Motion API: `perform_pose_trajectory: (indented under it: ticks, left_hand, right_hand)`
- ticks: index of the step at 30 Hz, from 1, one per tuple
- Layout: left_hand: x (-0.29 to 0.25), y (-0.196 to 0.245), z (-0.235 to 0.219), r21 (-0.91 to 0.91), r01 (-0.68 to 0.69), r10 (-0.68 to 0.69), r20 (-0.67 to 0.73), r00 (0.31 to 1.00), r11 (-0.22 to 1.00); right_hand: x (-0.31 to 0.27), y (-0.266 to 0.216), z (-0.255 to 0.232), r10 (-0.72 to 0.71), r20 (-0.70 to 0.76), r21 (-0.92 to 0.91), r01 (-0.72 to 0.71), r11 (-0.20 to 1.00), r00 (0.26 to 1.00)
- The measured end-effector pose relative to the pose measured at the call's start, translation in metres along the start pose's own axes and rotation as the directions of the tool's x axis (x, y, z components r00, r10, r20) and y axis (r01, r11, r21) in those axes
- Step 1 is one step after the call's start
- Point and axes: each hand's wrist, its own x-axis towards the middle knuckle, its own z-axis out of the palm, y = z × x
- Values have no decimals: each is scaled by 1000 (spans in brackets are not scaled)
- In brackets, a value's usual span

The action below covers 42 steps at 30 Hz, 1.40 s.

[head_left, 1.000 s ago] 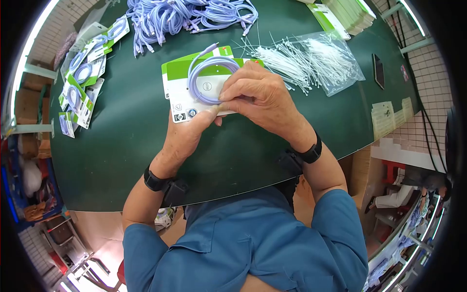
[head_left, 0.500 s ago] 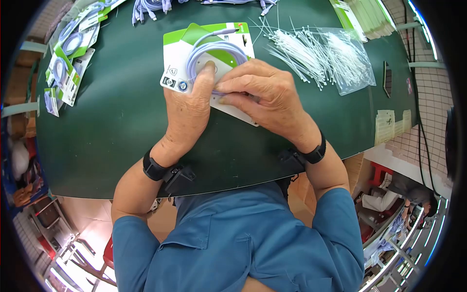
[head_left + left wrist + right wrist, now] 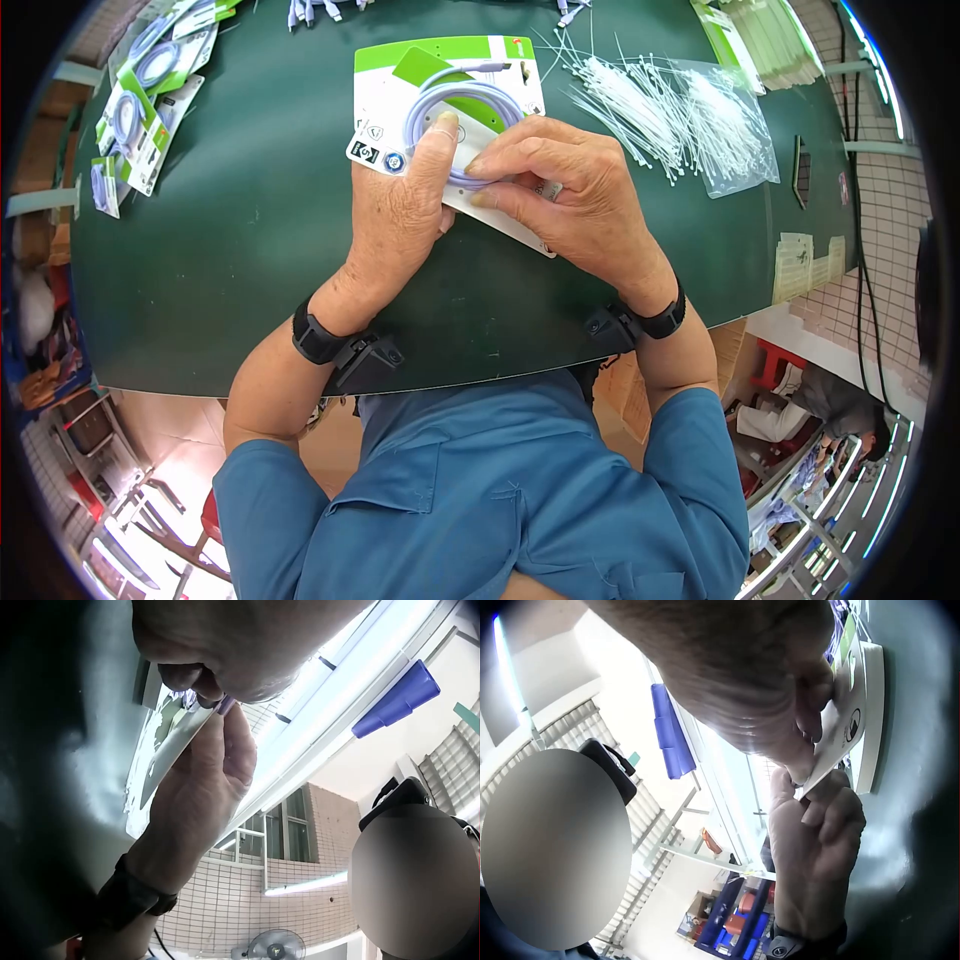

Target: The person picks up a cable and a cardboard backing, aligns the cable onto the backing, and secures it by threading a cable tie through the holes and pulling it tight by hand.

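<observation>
In the head view, a lilac cable (image 3: 415,125) is wound in a coil on a green-and-white packaging card (image 3: 510,228). This card lies slanted over another green-and-white card (image 3: 375,90). My left hand (image 3: 395,220) grips the slanted card from its lower left, thumb pressed on the coil's left side and fingers mostly hidden underneath. At the coil's lower right, my right hand (image 3: 585,190) pinches the cable between thumb and fingertips. The left wrist view shows the card (image 3: 176,754) edge-on between both hands. In the right wrist view, the card's printed face (image 3: 847,727) shows beside the fingers.
White cable ties (image 3: 630,110) lie to the right, some in a clear plastic bag (image 3: 725,130). Carded cables (image 3: 130,120) are piled at the left. A stack of cards (image 3: 775,45) stands at the back right, with a phone (image 3: 801,172) nearer the table's right edge.
The coiled cable and its card have turned, the card's white end now pointing lower right. My left thumb has moved up onto the coil. The head view has shifted, so tabletop things sit higher.
</observation>
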Motion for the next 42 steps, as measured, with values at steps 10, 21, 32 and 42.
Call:
perform_pose_trajectory:
  ticks: [10, 21, 32, 42]
  left_hand:
    - [2, -1, 0, 86, -27, 29, -22, 999, 996]
    - [12, -14, -3, 193, -193, 205, -48, 978, 962]
    - [27, -8, -6, 68, -273, 277, -48, 960, 959]
    - [30, 3, -13, 3, -304, 304, -44, 952, 953]
  right_hand:
    - [-1, -1, -1, 79, 51, 27, -80, 996, 996]
    - [3, 12, 8, -181, -45, -193, 169, 966, 983]
    - [4, 15, -50, 6, -165, -487, -87, 869, 986]
    - [-8, 61, -107, 624, -152, -576, -582, 575, 767]
